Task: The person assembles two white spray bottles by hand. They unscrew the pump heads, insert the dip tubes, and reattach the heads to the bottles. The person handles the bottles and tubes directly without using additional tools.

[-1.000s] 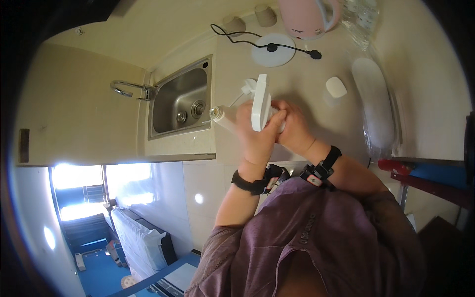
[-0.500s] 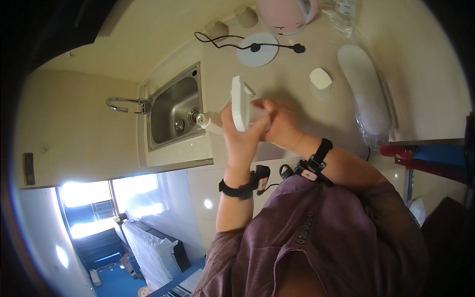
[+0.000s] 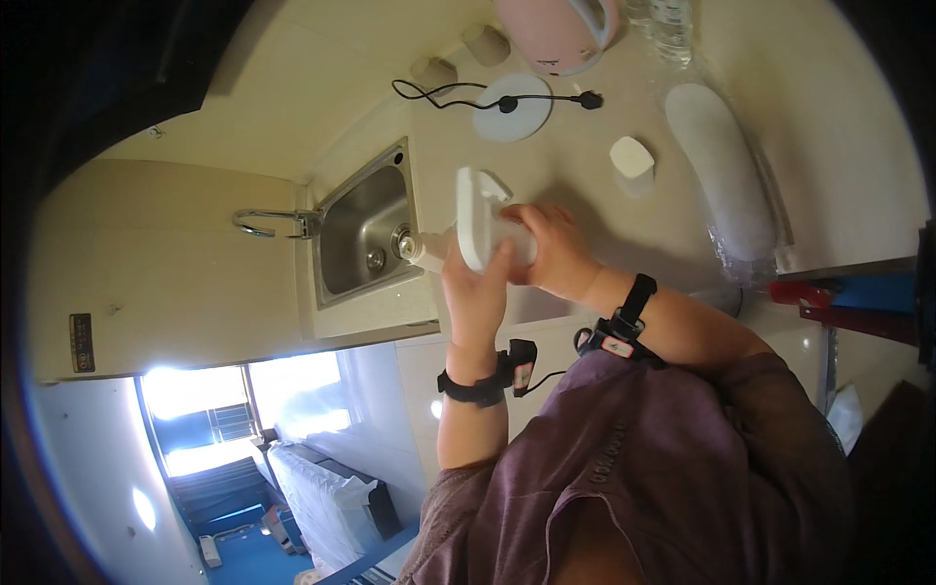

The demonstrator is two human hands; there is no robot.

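Observation:
Between my hands is a white plastic piece (image 3: 469, 216) with a flat rounded plate, a small hook-like arm at its top and a pale rounded body. My left hand (image 3: 475, 292) holds the plate side, thumb pressed on the body. My right hand (image 3: 556, 252) is wrapped round the body from the other side; some of its fingers are hidden. Just left of my left hand, beside the sink, is a pale bottle-like thing (image 3: 421, 251) with a round opening, partly covered by the hand. A small white squarish item (image 3: 632, 158) stands on the counter, right of my hands.
At left is a steel sink (image 3: 331, 280) with a chrome tap (image 3: 273, 222). Farther back are a white round base with a black cord (image 3: 517, 122), two beige cups (image 3: 485, 46), a pink kettle (image 3: 556, 34) and clear bottles (image 3: 668, 29). A long plastic-wrapped white bundle (image 3: 717, 166) lies right.
My view has shifted slightly, so the surroundings appear farther right. The white piece has turned a little and shows more of its hook-like arm. Both hands keep their hold.

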